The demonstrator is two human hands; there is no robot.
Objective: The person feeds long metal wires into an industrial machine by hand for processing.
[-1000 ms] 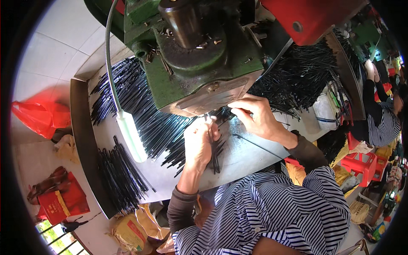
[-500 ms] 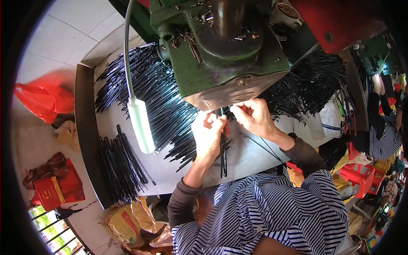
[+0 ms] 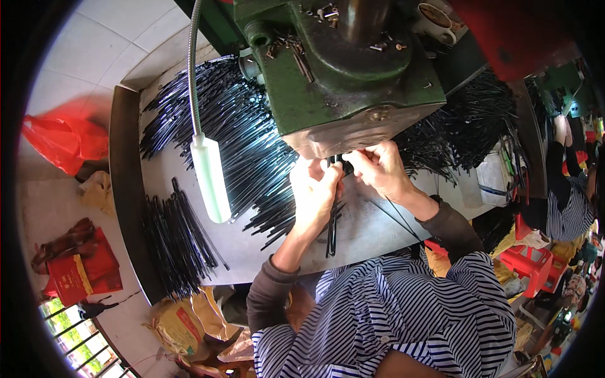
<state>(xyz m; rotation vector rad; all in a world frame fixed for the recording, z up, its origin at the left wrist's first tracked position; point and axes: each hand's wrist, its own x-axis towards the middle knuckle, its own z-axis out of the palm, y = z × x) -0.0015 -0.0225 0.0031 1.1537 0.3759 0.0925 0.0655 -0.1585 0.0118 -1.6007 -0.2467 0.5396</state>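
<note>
Below the front edge of a green machine head [image 3: 353, 94], my left hand [image 3: 313, 192] is closed on thin black rods [image 3: 331, 238]. Their lower ends hang out past my fingers toward me, while the upper ends pass out of sight under the machine. Close by on the right, my right hand [image 3: 384, 175] has its thumb and forefinger pinched together by the tops of the rods. Whatever lies between those fingertips is too small or too hidden to make out. Left of my hands spreads a large heap of similar black rods [image 3: 230, 126].
A lamp [image 3: 210, 179] on a bendy metal neck hangs over the grey worktable [image 3: 242, 258]. Another rod bundle [image 3: 179, 246] lies at the table's left, and more rods [image 3: 482, 116] at the right. Small metal pieces [image 3: 301, 60] lie atop the machine. Another person [image 3: 570, 201] is at far right.
My view has shifted a little, so the machine sits farther right and higher. Both hands have moved slightly, and my right fingertips are closer to the left hand. My left hand keeps its hold.
</note>
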